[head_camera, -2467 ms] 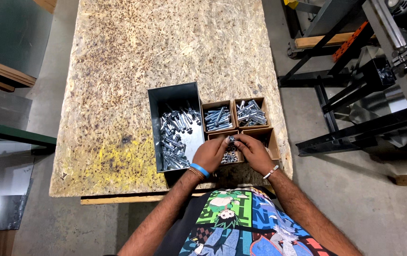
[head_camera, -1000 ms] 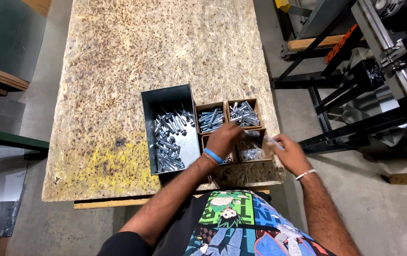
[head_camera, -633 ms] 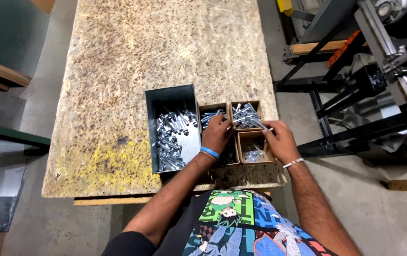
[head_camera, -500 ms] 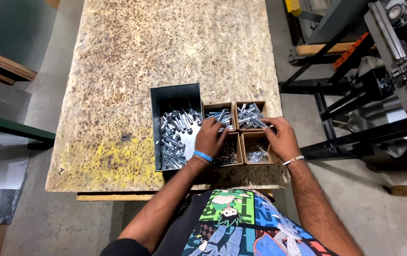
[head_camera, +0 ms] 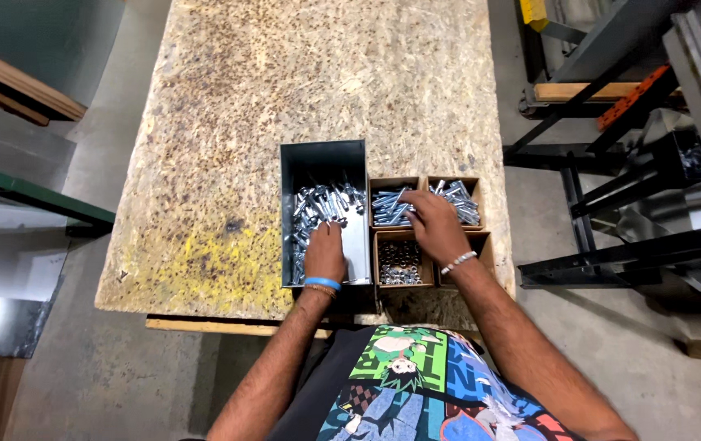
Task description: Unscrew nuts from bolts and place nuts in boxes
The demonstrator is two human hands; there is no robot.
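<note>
Head view, left to right: speckled chipboard tabletop (head_camera: 228, 122); dark metal bin of silver bolts (head_camera: 323, 214), left hand (head_camera: 325, 251) inside, fingers curled down among bolts, grasp unclear. Right hand (head_camera: 434, 228) over small cardboard boxes of bolts (head_camera: 389, 207), fingers spread loosely, holding nothing visible.

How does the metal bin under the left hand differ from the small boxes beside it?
The dark metal bin is long, tall-walled and single; the small cardboard boxes are brown, low and grouped in a square. The left hand reaches into the bin's pile of mixed bolts, while the right hand lies over the boxes, which hold sorted lots. One box holds nuts. All sit on the chipboard table and hold silver hardware.
</note>
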